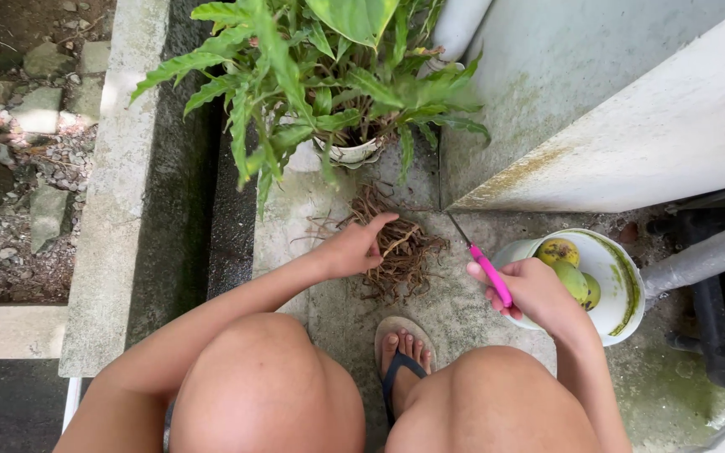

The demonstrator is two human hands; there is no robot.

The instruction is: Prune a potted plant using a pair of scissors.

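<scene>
Stained white wall (614, 92), mossy concrete floor (455, 302), concrete gutter (119, 168), daylight

Left hand (354, 247) grips roots (400, 252); right hand (534, 289) holds pink knife (487, 268).

Hidden and cut-off parts

Leaves cover most of the white pot (347, 153); the right hand (534, 289) hides the pink-handled tool's (490, 273) lower grip.

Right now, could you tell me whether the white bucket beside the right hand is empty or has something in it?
Not empty: the white bucket stands upright with yellow-green fruits inside, visible just behind the right hand.
</scene>
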